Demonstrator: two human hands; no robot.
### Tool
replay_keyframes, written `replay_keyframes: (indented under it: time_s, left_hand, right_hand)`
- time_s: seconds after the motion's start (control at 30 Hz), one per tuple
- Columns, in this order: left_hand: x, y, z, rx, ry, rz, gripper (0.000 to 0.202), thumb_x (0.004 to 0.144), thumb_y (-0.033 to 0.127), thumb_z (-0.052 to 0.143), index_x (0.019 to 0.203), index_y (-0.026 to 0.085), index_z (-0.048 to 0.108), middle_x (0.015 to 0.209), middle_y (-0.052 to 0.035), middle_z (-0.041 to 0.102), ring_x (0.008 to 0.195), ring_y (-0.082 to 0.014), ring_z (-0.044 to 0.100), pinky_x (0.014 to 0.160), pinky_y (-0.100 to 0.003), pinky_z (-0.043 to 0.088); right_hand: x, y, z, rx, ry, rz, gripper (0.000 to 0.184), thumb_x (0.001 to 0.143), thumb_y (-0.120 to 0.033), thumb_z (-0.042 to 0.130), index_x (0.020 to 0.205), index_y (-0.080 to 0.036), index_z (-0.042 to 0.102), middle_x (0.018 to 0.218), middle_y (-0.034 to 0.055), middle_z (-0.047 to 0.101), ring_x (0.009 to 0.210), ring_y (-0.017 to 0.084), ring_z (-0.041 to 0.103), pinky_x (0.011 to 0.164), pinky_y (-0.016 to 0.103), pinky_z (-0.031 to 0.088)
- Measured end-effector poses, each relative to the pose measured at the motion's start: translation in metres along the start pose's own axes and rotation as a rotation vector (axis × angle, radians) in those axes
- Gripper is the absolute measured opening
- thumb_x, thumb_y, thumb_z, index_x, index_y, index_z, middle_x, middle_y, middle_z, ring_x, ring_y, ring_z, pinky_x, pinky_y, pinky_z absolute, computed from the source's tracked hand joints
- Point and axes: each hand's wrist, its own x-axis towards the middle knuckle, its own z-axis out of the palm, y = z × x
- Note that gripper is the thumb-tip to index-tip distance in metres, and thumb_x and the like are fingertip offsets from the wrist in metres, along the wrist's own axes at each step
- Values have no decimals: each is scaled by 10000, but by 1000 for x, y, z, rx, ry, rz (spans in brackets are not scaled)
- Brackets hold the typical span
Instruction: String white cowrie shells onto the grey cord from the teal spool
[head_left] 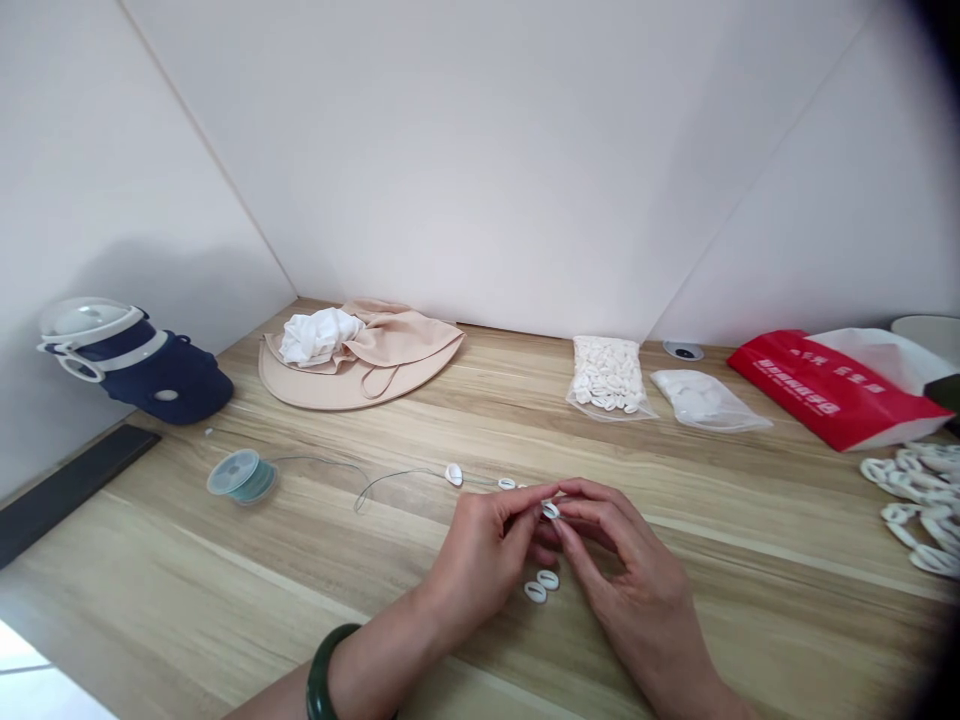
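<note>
Bottle (176, 375) in navy with a clear lid is seen at the far left, beside the pale wall (450, 150). Below it, a dark strip (67, 490) is set along the side of the wooden tabletop (225, 620). Farther right, a spool (244, 476) of blue-green thread is laid down, and from it a loose, looping strand (394, 474) is trailed across the wood. Behind the strand, a beige hat (401, 345) is placed, with a crumpled white cloth (319, 335) heaped on its left part. At the strand's right stretch, a larger shell (454, 474) is seen, and a small shell (507, 484) is found near the fingers.

By the left hand (480, 550), above whose wrist a dark green bangle (321, 675) is worn, a white shell (550, 510) is pinched at the fingertips; it is gripped jointly by the closed thumb and fingers of the right hand (637, 575). Two loose shells (541, 586) are left on the wood just below. Beyond the right hand, a bag of shells (606, 372), a smaller clear bag (701, 398), a round disc (683, 350) and a red packet (832, 388) are lined up; nearer, at the right edge, linked shells (922, 500) are piled.
</note>
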Motion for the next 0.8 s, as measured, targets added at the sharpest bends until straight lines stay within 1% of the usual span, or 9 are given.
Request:
replay_keyframes:
  time_s: [0.27,0.4,0.43,0.5,0.57,0.6,0.67,0.73,0.8]
  left_hand:
    - [-1,3,-1,179,24,79,340,887,255,504,1204,255,626,945,-30,740,771,-186,694,677,-265,576]
    - [-1,2,-1,124,25,38,356,861,225,532,1204,244,626,985,-40,733,778,-186,704,699,-272,579]
    - [-1,2,0,105,29,26,361,856,222,537,1205,240,625,980,-44,733,783,-191,705,706,-281,580]
    - [-1,2,-1,97,50,7,369,851,225,537,1210,232,621,930,-51,736,767,-193,705,707,-296,580]
    - [-1,3,-1,113,76,-1,381,849,233,538,1222,228,612,865,-48,736,716,-177,695,693,-294,577]
    - [-2,4,-2,121,86,3,386,848,235,538,1227,230,607,846,-44,733,696,-166,686,686,-286,573]
    - [-3,7,-2,129,99,31,399,846,227,534,1240,241,594,829,-30,724,656,-139,662,664,-260,560]
    - [-3,8,-3,150,102,73,416,843,205,521,1252,253,582,795,-10,705,605,-110,625,626,-230,538]
    - [-3,8,-4,178,103,107,439,835,175,505,1260,263,573,745,12,671,556,-87,573,581,-203,504]
  right_hand:
    - [0,-1,-1,2,4,-15,113,867,-182,574,956,-230,625,1104,72,579,1028,198,584,827,316,534]
    - [0,-2,0,110,4,98,92,878,-220,547,909,-226,634,1040,70,620,993,205,610,819,324,541]
    - [0,-3,0,169,8,161,91,876,-246,546,893,-222,632,1032,72,626,951,204,628,773,313,559]
    - [1,-3,-1,266,5,330,119,862,-315,562,871,-215,625,912,60,651,740,181,656,583,267,568]
    - [3,-2,-1,308,-22,465,168,844,-373,577,852,-208,612,711,19,635,502,139,585,402,227,483]
    - [3,-2,-1,312,-41,501,188,838,-392,580,844,-205,604,640,-2,612,437,124,539,360,218,437]
    - [4,-1,-1,319,-74,514,200,835,-403,577,847,-203,592,604,-14,596,437,121,531,378,216,419]
    - [5,0,-1,318,-91,494,194,841,-386,571,908,-204,587,633,-16,594,522,136,567,469,227,447]
    - [4,1,-1,307,-113,481,208,841,-364,573,977,-207,593,613,-37,543,562,139,548,530,235,432]
